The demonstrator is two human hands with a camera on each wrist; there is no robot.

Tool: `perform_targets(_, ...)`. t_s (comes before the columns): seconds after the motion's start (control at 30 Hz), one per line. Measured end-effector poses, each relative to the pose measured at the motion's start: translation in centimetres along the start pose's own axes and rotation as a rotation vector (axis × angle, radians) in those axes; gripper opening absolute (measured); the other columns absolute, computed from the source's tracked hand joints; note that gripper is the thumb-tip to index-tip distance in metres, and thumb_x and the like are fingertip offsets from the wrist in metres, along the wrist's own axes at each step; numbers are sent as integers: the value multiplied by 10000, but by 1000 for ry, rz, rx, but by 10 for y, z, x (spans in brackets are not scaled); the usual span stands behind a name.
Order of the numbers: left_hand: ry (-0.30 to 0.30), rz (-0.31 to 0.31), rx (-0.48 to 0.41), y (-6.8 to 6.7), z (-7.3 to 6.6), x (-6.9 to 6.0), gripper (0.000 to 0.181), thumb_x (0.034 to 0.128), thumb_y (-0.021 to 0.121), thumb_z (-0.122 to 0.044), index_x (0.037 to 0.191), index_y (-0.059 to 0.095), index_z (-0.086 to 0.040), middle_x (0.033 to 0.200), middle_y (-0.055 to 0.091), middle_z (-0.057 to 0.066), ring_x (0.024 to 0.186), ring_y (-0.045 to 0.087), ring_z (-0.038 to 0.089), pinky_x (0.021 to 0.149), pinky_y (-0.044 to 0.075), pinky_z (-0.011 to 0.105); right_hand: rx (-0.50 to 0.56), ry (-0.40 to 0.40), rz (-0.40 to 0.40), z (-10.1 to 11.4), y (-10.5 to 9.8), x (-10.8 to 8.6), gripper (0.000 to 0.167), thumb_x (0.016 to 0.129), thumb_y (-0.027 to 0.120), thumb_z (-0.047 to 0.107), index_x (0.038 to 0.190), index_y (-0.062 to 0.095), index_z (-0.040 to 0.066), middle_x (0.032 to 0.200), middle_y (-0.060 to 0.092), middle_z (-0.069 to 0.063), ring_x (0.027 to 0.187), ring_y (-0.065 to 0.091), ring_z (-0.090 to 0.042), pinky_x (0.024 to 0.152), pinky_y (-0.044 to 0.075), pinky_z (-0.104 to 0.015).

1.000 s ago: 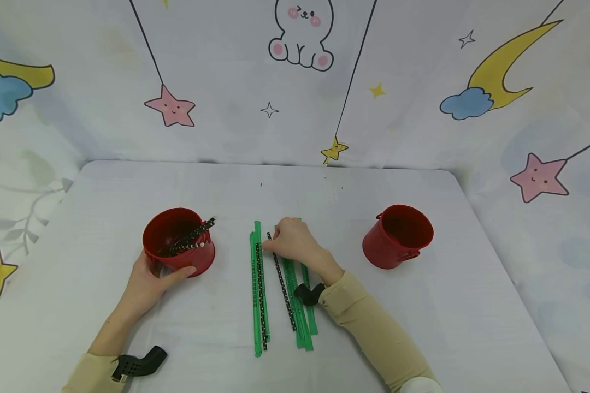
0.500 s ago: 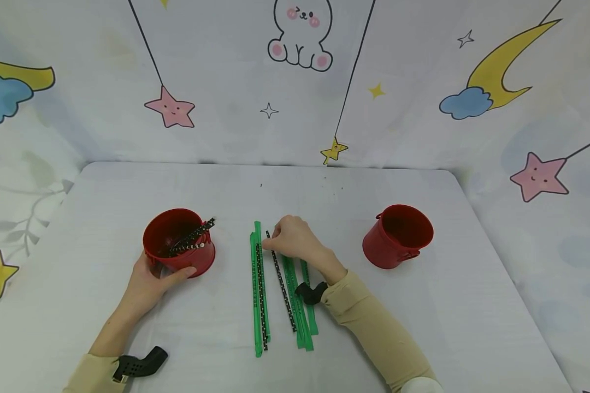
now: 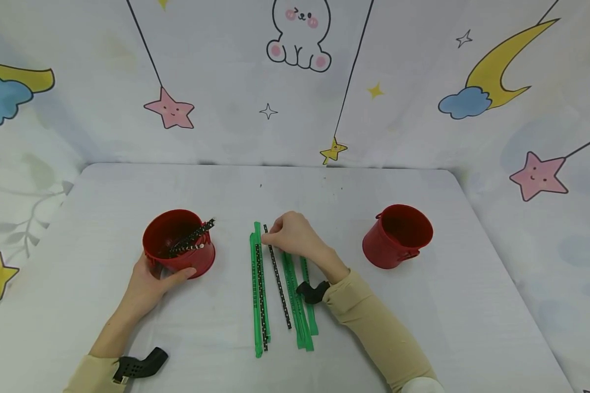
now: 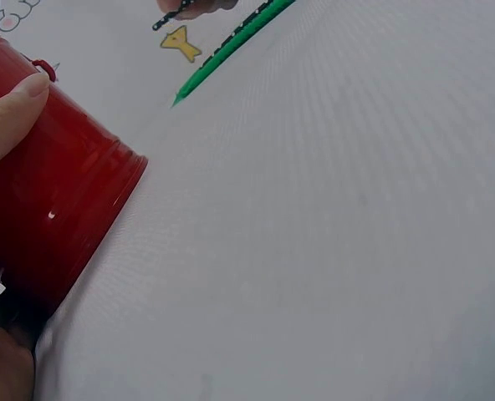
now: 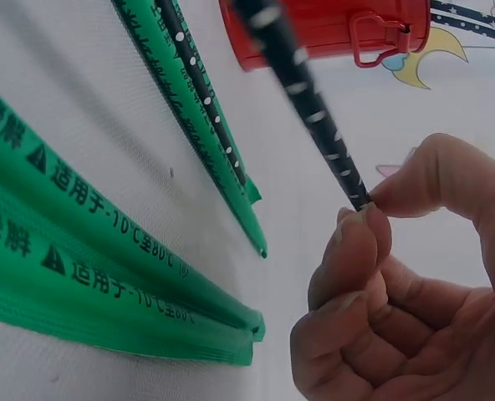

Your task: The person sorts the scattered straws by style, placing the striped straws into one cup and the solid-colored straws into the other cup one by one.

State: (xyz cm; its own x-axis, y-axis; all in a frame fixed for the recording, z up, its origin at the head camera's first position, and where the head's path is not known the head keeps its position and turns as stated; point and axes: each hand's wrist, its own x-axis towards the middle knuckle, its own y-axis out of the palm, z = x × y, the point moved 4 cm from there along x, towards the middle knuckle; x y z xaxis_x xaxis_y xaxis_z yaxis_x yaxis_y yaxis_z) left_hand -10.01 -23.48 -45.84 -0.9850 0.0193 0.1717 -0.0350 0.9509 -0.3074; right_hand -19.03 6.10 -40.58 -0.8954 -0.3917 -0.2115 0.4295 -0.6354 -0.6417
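Observation:
My left hand (image 3: 149, 281) grips the lower side of a red bucket (image 3: 199, 261) on the left; black dotted straws (image 3: 189, 238) lean inside it against the rim. My right hand (image 3: 295, 236) pinches one black dotted straw (image 3: 278, 281) near its far end, between thumb and forefinger. In the right wrist view this straw (image 5: 314, 109) slants above the wrapped ones. To its left lie green-wrapped straws (image 3: 253, 295) with another black dotted straw (image 3: 262, 305) on them. More green-wrapped straws (image 3: 295, 305) lie to the right, their far ends hidden by my right hand.
A second red bucket (image 3: 381, 245) stands on the right of the white-covered table (image 3: 452, 305); no straw shows in its visible part. A printed backdrop (image 3: 216, 65) with stars and moons rises behind the table's far edge.
My right hand has shifted slightly away from me, with the black dotted straw moving the same way and a little left. The left hand keeps holding its bucket in place.

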Motion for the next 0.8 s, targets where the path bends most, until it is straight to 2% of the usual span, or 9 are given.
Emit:
perform_targets(0.2, 5, 2, -2, 0, 0, -1, 854, 799, 790, 39, 1499, 324, -112, 1406, 461, -7, 1288, 423, 37, 999, 380, 46, 59, -13, -5, 2, 0, 0, 144, 876, 672, 208, 771, 715, 120, 655, 682, -75, 547, 551, -139, 504, 390, -245)
perform_targets(0.3, 4, 2, -8, 0, 0, -1, 853, 798, 788, 43, 1498, 327, -114, 1406, 464, -1, 1290, 422, 39, 1002, 381, 50, 77, -21, -15, 3, -1, 0, 142, 882, 669, 196, 781, 713, 107, 666, 690, -93, 584, 600, -198, 525, 401, -245)
perform_targets(0.5, 12, 4, -12, 1, -1, -1, 848, 800, 783, 47, 1499, 325, -98, 1412, 461, 41, 1289, 424, 52, 1005, 381, 51, 126, -28, -39, 5, -4, 0, 133, 887, 660, 180, 811, 722, 91, 645, 674, -29, 695, 684, -331, 544, 414, -249)
perform_targets(0.6, 10, 6, -5, 0, -1, -1, 844, 806, 781, 40, 1500, 322, -99, 1412, 459, 47, 1288, 421, 48, 1001, 380, 47, 151, -31, -53, 5, -5, 0, 133, 888, 659, 173, 821, 729, 83, 655, 677, -20, 687, 690, -321, 553, 429, -255)
perform_targets(0.8, 10, 8, -2, 0, -2, -1, 843, 808, 779, 39, 1501, 322, -108, 1412, 459, 36, 1289, 420, 47, 1001, 380, 47, 190, -55, -90, 6, -7, 0, 136, 890, 652, 167, 851, 735, 67, 688, 690, -22, 624, 675, -221, 575, 468, -264)
